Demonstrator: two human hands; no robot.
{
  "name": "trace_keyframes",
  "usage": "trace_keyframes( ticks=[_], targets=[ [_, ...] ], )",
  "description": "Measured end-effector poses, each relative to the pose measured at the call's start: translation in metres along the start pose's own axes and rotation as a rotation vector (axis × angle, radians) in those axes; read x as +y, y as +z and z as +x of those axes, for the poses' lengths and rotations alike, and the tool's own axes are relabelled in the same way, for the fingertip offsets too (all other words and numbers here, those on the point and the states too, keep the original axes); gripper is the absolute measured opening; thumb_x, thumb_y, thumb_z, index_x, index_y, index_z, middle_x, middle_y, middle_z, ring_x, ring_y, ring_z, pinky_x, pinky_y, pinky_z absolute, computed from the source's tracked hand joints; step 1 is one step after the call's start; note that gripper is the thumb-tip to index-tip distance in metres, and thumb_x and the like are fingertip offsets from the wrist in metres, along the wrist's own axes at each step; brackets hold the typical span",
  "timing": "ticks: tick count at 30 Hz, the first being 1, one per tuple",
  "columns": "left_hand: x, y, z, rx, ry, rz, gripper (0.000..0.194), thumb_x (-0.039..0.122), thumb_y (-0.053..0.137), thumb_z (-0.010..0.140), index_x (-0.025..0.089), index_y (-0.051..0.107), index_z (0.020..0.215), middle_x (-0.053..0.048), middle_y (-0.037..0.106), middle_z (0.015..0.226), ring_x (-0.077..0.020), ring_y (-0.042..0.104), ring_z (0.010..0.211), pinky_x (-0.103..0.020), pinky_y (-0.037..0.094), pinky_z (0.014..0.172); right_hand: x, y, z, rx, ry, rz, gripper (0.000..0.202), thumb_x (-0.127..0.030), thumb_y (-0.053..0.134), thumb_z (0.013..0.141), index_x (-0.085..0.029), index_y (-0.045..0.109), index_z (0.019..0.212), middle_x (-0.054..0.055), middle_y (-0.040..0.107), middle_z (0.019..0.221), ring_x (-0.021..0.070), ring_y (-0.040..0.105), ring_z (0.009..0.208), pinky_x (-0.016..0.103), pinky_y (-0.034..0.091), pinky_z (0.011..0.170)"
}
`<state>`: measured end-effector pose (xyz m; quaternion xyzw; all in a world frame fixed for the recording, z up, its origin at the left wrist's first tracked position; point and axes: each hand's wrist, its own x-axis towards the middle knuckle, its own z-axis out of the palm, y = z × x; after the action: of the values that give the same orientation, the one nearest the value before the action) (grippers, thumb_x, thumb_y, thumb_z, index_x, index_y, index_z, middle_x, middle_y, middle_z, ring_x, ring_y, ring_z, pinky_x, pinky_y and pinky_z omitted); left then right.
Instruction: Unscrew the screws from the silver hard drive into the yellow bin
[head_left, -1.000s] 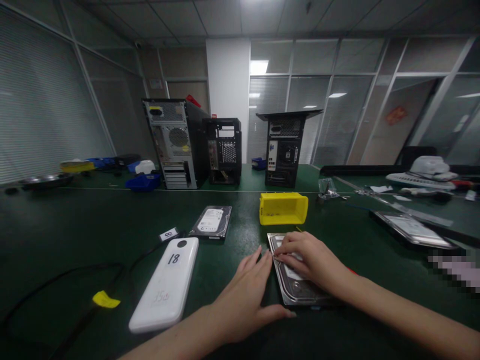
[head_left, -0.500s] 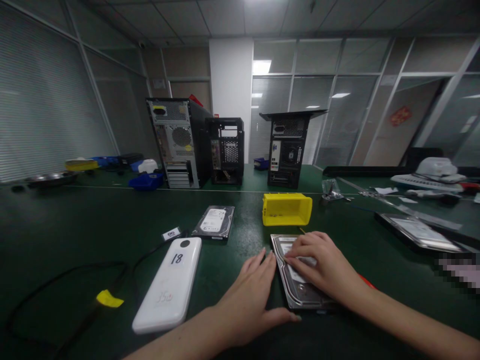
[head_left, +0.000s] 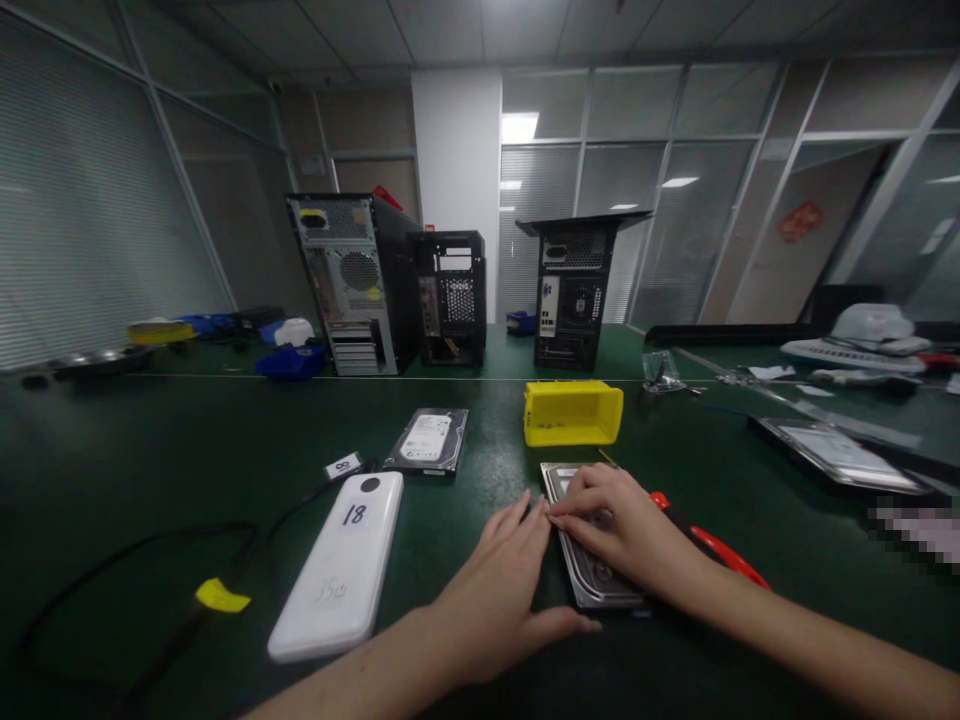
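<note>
A hard drive lies flat on the green table in front of me, its metal cover facing up. My left hand rests along its left side, fingers stretched out and thumb spread at the near corner. Over the drive's upper part is my right hand, thumb and fingertips drawn together at the left edge, close to the fingers of my left hand. Whatever lies between those fingertips is too small or hidden to make out. A red-and-black handled screwdriver lies beyond my right forearm, partly covered by it.
Beyond the drive sits a yellow bin with small parts inside. A second hard drive and a white power bank with a cable are on the left; another drive is right. Computer cases stand at the back.
My right hand has slid left across the drive, its fingertips now at the left edge. More of the screwdriver handle shows. My left hand has hardly moved.
</note>
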<state>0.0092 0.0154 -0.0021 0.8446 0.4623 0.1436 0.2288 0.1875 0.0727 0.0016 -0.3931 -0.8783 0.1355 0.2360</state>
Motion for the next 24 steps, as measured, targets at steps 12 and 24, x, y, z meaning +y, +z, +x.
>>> trace_keyframes(
  ticks=[12, 24],
  targets=[
    [0.002, -0.002, -0.002, -0.021, -0.03, 0.01, 0.093, 0.056, 0.064, 0.079, 0.006, 0.024, 0.146, -0.019, 0.022, 0.152, -0.0331, 0.016, 0.142, -0.05, 0.019, 0.115, 0.004, -0.004, 0.0, 0.005, 0.045, 0.051, 0.018, -0.028, 0.058, 0.086, -0.023, 0.074, 0.092, 0.006, 0.066, 0.085, 0.0211, 0.057, 0.085, 0.038, 0.04, 0.08],
    [0.002, -0.002, -0.003, -0.028, -0.044, 0.019, 0.094, 0.055, 0.064, 0.078, 0.005, 0.022, 0.147, -0.018, 0.021, 0.152, -0.0331, 0.016, 0.142, -0.049, 0.018, 0.115, 0.006, -0.011, -0.001, -0.048, 0.029, 0.086, 0.013, -0.023, 0.059, 0.083, -0.019, 0.071, 0.088, 0.006, 0.066, 0.086, 0.0204, 0.059, 0.086, 0.037, 0.043, 0.081]
  ],
)
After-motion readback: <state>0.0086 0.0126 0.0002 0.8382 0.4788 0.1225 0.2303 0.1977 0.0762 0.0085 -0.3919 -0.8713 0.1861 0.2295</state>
